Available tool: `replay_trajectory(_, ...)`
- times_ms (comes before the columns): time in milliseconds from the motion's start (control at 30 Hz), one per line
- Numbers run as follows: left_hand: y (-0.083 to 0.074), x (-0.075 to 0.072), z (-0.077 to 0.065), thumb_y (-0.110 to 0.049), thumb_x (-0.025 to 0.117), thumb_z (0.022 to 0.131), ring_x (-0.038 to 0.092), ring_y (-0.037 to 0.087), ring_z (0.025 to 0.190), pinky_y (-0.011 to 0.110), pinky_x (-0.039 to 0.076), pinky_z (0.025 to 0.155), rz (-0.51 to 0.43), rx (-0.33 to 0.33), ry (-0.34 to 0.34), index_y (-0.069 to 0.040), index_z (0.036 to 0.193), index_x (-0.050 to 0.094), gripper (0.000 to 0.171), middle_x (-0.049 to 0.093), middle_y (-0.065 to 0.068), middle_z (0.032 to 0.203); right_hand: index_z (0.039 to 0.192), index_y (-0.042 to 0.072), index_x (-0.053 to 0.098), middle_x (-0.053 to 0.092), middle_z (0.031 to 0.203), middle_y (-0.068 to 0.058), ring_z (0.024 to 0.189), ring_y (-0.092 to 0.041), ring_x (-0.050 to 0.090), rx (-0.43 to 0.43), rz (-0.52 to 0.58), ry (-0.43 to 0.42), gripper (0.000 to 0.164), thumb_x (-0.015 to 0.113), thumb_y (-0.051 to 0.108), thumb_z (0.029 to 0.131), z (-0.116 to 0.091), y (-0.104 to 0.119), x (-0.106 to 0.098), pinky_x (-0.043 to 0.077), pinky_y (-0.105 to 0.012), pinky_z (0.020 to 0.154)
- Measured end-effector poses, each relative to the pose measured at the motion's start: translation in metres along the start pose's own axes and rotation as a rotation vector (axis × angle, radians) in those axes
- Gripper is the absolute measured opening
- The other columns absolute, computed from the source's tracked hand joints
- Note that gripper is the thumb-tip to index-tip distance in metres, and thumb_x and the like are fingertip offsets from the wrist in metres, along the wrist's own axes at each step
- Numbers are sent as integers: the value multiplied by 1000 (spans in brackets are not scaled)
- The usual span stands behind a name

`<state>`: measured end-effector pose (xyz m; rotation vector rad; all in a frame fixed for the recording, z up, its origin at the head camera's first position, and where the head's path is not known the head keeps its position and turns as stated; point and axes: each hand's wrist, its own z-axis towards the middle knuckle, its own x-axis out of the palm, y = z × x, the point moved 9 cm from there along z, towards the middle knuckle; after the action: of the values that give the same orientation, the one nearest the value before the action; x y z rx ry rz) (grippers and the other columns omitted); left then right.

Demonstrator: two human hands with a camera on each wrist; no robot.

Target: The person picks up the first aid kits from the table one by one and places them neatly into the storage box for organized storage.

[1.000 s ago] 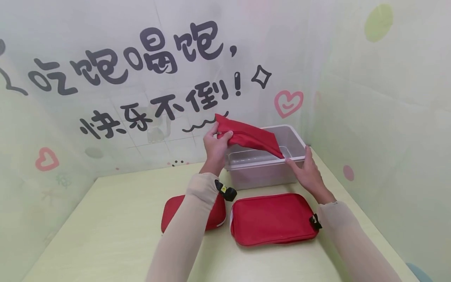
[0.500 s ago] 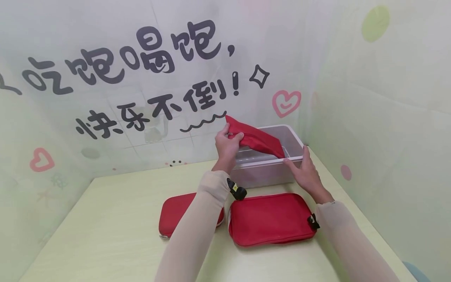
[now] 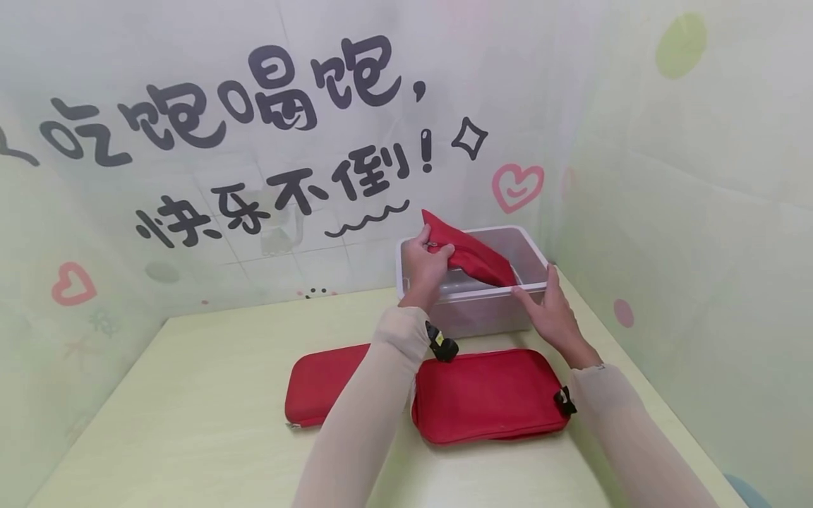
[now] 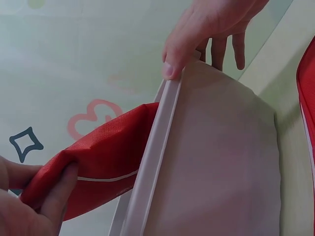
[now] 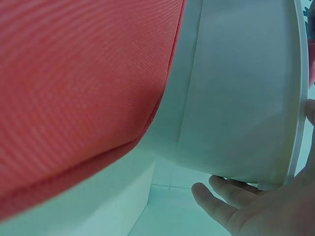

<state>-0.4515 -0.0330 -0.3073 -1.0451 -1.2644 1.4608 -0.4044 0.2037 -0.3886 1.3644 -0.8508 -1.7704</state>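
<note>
My left hand [image 3: 428, 267] pinches one end of a soft red zip pouch [image 3: 475, 250] between thumb and fingers. The pouch slants down to the right, its far end dipping behind the front rim of a grey plastic bin [image 3: 485, 315]. A zipper pull shows by my left thumb. In the left wrist view a pale line runs along the pouch [image 4: 108, 147]. My right hand [image 3: 557, 316] grips the bin's front right corner, the thumb [image 4: 171, 69] on the rim and the other fingers down its outer side.
Two red zip cases lie flat on the table [image 3: 190, 416] before the bin: a larger one [image 3: 492, 395] at right, and another [image 3: 324, 384] partly hidden by my left sleeve. Behind the bin stands a printed wall [image 3: 286, 233]; another wall [image 3: 692, 233] borders the right.
My left hand has moved right, bringing the pouch's raised end over the bin while its lower end stays near the front right corner. My right hand keeps its hold on the rim.
</note>
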Motion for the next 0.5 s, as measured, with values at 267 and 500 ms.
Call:
replay_trajectory(267,8,11,-3,-1,69,91,51,29,131,34,51,98,39,-15,49,-11,152,39,69,46,15,150,159,15,-2,26,157,-22,143,-42,27,-15,5,-2,92,55,50,97,0,0,2,25,-71,109)
replay_trajectory(500,13,13,-2,0,69,90,51,30,129,36,51,99,40,-19,41,-10,151,43,67,50,16,145,159,15,-4,25,158,-22,144,-42,26,2,-2,3,93,55,51,97,-2,1,1,25,-71,109)
